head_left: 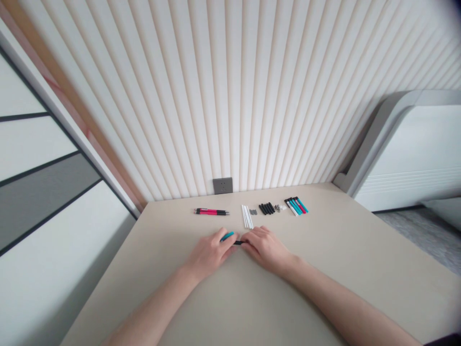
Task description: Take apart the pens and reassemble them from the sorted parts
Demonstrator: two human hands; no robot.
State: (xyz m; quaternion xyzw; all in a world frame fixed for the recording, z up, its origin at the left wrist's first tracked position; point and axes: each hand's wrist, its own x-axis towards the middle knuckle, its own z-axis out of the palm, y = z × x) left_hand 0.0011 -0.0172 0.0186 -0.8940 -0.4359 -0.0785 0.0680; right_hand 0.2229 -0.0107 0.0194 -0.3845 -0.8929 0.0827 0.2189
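Note:
Both hands rest on a beige table (324, 269), meeting at its middle. My left hand (210, 253) is closed round the teal end of a pen (230, 238). My right hand (265, 247) pinches the pen's black end, fingers curled. Beyond the hands lie red pens (212, 211), a bundle of white refill tubes (247, 216), a few small grey parts (253, 212), black grip sleeves (267, 208), small metal bits (278, 207) and a row of teal, red and white pen barrels (297, 205).
A ribbed white wall stands behind the table, with a grey socket (222, 185) at table level. A white and grey unit (406, 149) stands at the right. Panelled doors (39, 192) fill the left side.

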